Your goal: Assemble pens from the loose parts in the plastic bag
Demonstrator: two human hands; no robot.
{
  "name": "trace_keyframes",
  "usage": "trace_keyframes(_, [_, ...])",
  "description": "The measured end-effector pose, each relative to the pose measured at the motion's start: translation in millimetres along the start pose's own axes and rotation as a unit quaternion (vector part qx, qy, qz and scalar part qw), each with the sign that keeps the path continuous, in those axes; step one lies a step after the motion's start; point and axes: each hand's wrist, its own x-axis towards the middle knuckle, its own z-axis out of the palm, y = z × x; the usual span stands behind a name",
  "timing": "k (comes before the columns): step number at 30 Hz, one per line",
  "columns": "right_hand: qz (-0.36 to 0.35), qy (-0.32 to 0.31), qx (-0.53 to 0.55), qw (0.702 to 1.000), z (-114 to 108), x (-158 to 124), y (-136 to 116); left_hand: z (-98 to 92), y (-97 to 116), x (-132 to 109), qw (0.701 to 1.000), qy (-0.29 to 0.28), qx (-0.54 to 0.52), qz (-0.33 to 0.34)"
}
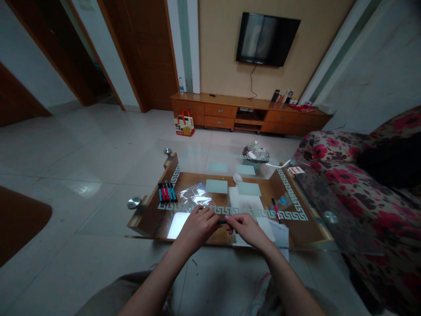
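Over the near edge of the glass-topped coffee table (297, 214), both of my hands are closed on a slim dark pen, mostly covered by the fingers. My left hand (201, 224) wraps its left end. At the right end, my right hand (246, 228) pinches it between thumb and fingers. To the left, several pens (167, 193) with blue, red and black barrels lie side by side on the glass. A single red and black pen (276, 210) lies at the right. Crumpled clear plastic wrapping (196, 195) sits just beyond my left hand.
White paper (281, 235) lies by the table's near right edge, and a red and white card (296, 170) is at the far right corner. Behind the table stand a filled waste basket (255, 154) and a paper bag (184, 124). A flowered sofa (332, 151) borders the right side.
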Motion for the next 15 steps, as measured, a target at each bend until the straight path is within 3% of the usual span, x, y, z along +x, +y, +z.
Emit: trace_keyframes(15, [-0.012,0.000,0.016,1.000,-1.0,2.9,2.9,4.3,-0.6,-0.4,1.000,0.017,-0.009,-0.001])
